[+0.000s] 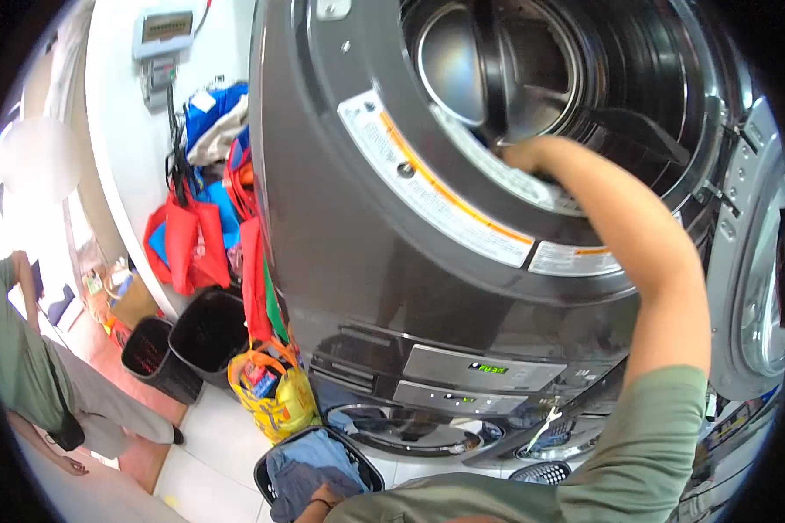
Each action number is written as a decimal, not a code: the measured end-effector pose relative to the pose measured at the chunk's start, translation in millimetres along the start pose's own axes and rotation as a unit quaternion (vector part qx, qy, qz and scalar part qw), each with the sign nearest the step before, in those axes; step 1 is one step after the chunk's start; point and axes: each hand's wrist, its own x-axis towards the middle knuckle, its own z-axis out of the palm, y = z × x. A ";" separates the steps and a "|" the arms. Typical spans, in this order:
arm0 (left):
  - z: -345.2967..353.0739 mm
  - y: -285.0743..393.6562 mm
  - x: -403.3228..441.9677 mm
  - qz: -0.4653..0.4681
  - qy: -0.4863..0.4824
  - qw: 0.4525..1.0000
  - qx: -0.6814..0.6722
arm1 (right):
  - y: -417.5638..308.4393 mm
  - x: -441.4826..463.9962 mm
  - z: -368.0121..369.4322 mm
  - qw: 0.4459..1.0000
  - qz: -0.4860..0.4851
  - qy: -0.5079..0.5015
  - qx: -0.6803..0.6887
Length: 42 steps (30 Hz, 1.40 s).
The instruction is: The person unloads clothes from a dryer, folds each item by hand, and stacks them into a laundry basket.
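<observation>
My right arm reaches up to the open mouth of a dark grey stacked dryer (323,218). My right hand (529,155) is at the lower rim of the metal drum (619,52); its fingers are blurred and partly hidden, so any hold cannot be made out. Low in view, my left hand (327,499), with a dark band at the wrist, is beside grey and blue clothes (318,462) in a black laundry basket (371,466). Its fingers are mostly out of sight among the clothes. The round dryer door (750,261) stands swung out to the right.
Red and blue bags (196,235) hang on the wall at left. Two black bins (205,336) and a yellow bag (275,401) stand near the machine. A person in a green shirt (17,349) is at far left. A washer door (419,427) is below the control panel.
</observation>
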 end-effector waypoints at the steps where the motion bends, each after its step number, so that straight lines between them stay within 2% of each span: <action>1: -4.9 9.9 -5.3 0.011 0.013 1.000 -0.013 | 7.3 15.2 18.0 0.964 0.048 -0.078 0.249; 2: -12.4 17.0 -8.3 0.024 0.028 0.999 -0.026 | 11.9 28.0 32.3 0.939 0.056 -0.128 0.314; 7: -41.8 58.5 -18.5 0.048 0.079 0.992 -0.087 | 10.8 62.7 52.8 0.956 0.030 -0.224 0.186; 14: -69.9 87.5 -41.5 0.054 0.115 0.982 -0.138 | 33.9 80.2 59.2 0.950 0.024 -0.270 0.154; 19: -67.4 80.5 -56.3 0.058 0.135 0.974 -0.171 | 44.9 90.4 61.1 0.954 0.023 -0.271 0.127; 22: -57.8 68.0 -66.6 0.066 0.151 0.968 -0.191 | 53.6 91.4 40.7 0.973 -0.003 -0.210 0.099; 23: -53.5 61.7 -69.7 0.071 0.156 0.965 -0.198 | 30.9 59.1 10.7 0.980 -0.006 -0.164 0.114; 24: -49.1 51.6 -72.2 0.078 0.164 0.961 -0.208 | 6.6 18.8 -14.6 0.994 0.088 0.057 0.026; 25: -41.5 35.3 -71.2 0.091 0.174 0.955 -0.220 | 2.3 -4.5 -36.1 0.977 0.117 0.170 0.055; 26: -32.7 18.1 -72.2 0.108 0.186 0.947 -0.238 | 6.0 -25.8 -47.8 0.919 0.092 0.344 0.168; 27: -27.8 0.9 -72.4 0.121 0.192 0.940 -0.256 | 19.5 -23.7 -57.0 0.844 0.099 0.496 0.176; 28: -29.1 -12.6 -71.6 0.125 0.196 0.935 -0.267 | 2.5 -55.1 -74.0 0.788 0.091 0.564 0.231; 29: -54.9 1.0 -88.3 0.122 0.193 0.937 -0.265 | -21.4 -86.9 -83.3 0.714 0.051 0.654 0.244; 30: -97.7 39.6 -132.0 0.120 0.190 0.938 -0.263 | -21.1 -95.8 -96.0 0.651 -0.052 0.706 0.274; 31: -127.1 59.4 -154.0 0.131 0.218 0.942 -0.218 | -31.4 -109.6 -106.2 0.627 -0.102 0.730 0.253; 32: -140.6 53.5 -141.2 0.192 0.274 0.924 -0.187 | -77.6 -138.3 -105.0 0.549 -0.243 0.708 0.371; 33: -164.4 68.0 -149.5 0.246 0.238 0.887 -0.310 | -137.1 -175.8 -98.9 0.506 -0.352 0.652 0.441; 34: -191.7 84.8 -167.7 0.304 0.263 0.867 -0.296 | -169.9 -184.3 -93.5 0.456 -0.466 0.549 0.523; 35: -223.0 132.9 -233.0 0.355 0.305 0.839 -0.277 | -201.7 -202.4 -78.0 0.510 -0.431 0.503 0.549; 36: -235.2 129.9 -217.6 0.411 0.325 0.785 -0.331 | -232.2 -215.3 -56.7 0.584 -0.409 0.450 0.538; 37: -252.5 158.5 -256.7 0.464 0.311 0.720 -0.411 | -262.7 -228.3 -35.3 0.657 -0.386 0.395 0.514; 38: -265.6 189.9 -297.4 0.510 0.294 0.646 -0.486 | -291.1 -214.4 -12.9 0.643 -0.440 0.426 0.460; 40: -272.7 202.1 -320.4 0.636 0.157 0.493 -0.572 | -340.3 -239.6 40.7 0.849 -0.358 0.287 0.263; 42: -295.5 210.1 -356.3 0.626 -0.083 0.519 -0.576 | -359.0 -240.1 86.1 0.813 -0.443 0.208 0.314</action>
